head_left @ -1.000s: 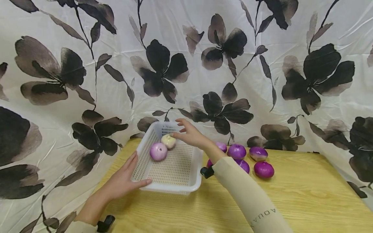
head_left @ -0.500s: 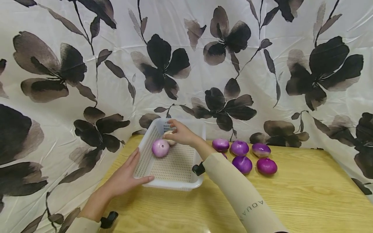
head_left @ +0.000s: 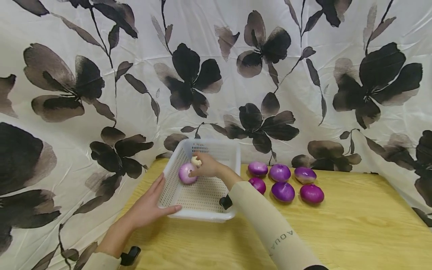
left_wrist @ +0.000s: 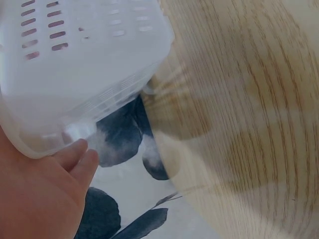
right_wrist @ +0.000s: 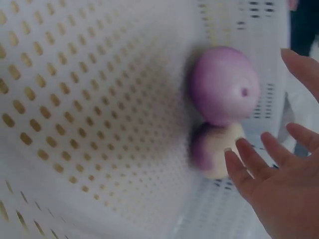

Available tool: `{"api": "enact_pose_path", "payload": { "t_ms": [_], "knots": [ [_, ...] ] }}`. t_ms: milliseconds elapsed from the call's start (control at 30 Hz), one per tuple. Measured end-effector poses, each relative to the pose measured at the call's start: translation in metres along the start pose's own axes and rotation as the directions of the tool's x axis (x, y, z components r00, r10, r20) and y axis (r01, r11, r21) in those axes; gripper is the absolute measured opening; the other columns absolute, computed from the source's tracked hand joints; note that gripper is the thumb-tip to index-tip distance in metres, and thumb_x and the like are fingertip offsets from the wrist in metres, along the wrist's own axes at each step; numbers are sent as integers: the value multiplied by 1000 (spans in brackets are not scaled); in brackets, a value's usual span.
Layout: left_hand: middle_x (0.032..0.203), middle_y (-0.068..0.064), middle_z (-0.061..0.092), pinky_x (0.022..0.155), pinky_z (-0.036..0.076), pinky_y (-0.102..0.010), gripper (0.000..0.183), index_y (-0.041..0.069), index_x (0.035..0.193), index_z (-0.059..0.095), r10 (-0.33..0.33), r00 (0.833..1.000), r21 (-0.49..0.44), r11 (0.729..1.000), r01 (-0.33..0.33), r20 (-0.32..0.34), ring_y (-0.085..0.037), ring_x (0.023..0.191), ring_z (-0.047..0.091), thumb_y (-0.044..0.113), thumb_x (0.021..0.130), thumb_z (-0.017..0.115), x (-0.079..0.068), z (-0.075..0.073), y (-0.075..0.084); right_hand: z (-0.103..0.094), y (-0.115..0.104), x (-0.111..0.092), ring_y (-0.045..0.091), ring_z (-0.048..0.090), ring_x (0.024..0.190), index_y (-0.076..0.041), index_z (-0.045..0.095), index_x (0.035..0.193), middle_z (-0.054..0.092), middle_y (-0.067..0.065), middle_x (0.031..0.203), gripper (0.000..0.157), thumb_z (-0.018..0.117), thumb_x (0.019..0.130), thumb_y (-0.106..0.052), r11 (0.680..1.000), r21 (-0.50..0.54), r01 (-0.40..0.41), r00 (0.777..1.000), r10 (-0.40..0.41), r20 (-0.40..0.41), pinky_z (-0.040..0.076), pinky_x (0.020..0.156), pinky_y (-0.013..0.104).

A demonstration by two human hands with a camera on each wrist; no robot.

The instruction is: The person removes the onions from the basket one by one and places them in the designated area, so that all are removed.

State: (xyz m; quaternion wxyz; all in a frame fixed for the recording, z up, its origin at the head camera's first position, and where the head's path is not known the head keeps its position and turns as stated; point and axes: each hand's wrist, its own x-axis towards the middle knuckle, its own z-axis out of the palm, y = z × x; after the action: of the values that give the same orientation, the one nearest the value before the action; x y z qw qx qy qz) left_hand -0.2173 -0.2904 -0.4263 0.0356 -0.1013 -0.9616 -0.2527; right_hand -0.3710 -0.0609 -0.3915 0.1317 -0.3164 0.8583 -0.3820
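Note:
A white perforated plastic basket (head_left: 203, 215) sits on the wooden table. My left hand (head_left: 143, 206) rests on its near left corner, fingers straight along the outer left wall and thumb over the front rim. In the left wrist view its fingertips (left_wrist: 79, 154) touch the basket's outside. Inside lie a light purple onion (right_wrist: 225, 85) and a pale, partly purple onion (right_wrist: 215, 151), side by side. My right hand (head_left: 207, 165) reaches into the basket at the pale onion, which it partly hides in the head view. Its fingers look spread in the right wrist view; contact is hard to tell.
Several purple onions stand in two rows right of the basket, among them a dark purple onion (head_left: 282, 192) and a magenta onion (head_left: 312, 194). The wooden table (head_left: 364, 210) extends to the right. A white floral cloth (head_left: 216, 86) hangs behind.
My right hand has lowered over the pale onion and moved slightly nearer the light purple one. My left hand keeps its place on the basket corner.

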Motion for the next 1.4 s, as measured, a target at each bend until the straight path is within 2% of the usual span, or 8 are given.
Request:
{"api": "enact_pose_path", "payload": {
  "t_ms": [200,367,533,733,900,1000,1133,1400],
  "knots": [
    [171,-19,4,114,29,-69,127,0,163,11,13,1000,-5,1000,-13,1,-52,148,25,75,80,70,-1,4,3,12,6,1,31,36,146,2,32,156,39,21,157,90,82,83,-13,991,-129,38,999,-33,39,36,119,43],
    [171,-19,4,113,31,-70,126,0,163,11,22,1000,29,999,-22,-17,-54,147,27,74,81,70,-1,-4,5,10,-2,6,31,37,146,-5,29,160,38,18,158,94,82,84,-18,973,-227,41,996,-22,88,35,119,47],
    [172,-17,3,113,30,-70,126,1,164,9,20,1000,29,999,-20,-9,-53,148,25,75,81,69,-1,-7,4,9,-8,7,32,36,147,-10,32,160,38,17,159,93,84,84,-19,959,-281,39,989,3,148,34,119,50],
    [172,-17,3,114,31,-68,126,1,163,11,19,1000,29,999,-19,-7,-52,148,25,75,80,70,-1,-5,3,13,-11,6,32,44,142,-14,32,160,44,17,154,93,85,84,-22,955,-297,7,987,41,157,38,117,49],
    [172,-16,3,114,30,-68,125,1,163,11,15,1000,32,999,-15,-10,-51,148,25,75,81,69,-2,-4,1,19,-10,7,30,45,143,-7,29,159,49,16,153,93,83,86,-25,957,-289,17,981,39,190,37,119,43],
    [172,-16,2,115,29,-67,125,1,164,10,14,1000,33,999,-14,-6,-51,148,25,76,81,68,-2,-2,-1,24,-8,6,28,46,142,-3,30,158,49,15,153,91,82,88,-28,945,-326,38,972,41,233,36,119,38],
    [172,-15,1,115,29,-67,125,2,164,10,7,1000,28,1000,-7,2,-51,148,26,76,81,68,-1,1,-3,32,-9,6,27,44,144,-5,31,158,47,13,155,88,78,91,-36,918,-393,58,962,54,268,34,120,37],
    [172,-15,3,115,31,-67,125,2,164,10,-3,1000,21,1000,3,-1,-51,147,28,76,81,68,-2,1,-2,38,-14,5,28,46,143,-6,33,158,49,13,154,89,80,90,-38,920,-389,52,968,49,246,36,119,39]
  ]
}}
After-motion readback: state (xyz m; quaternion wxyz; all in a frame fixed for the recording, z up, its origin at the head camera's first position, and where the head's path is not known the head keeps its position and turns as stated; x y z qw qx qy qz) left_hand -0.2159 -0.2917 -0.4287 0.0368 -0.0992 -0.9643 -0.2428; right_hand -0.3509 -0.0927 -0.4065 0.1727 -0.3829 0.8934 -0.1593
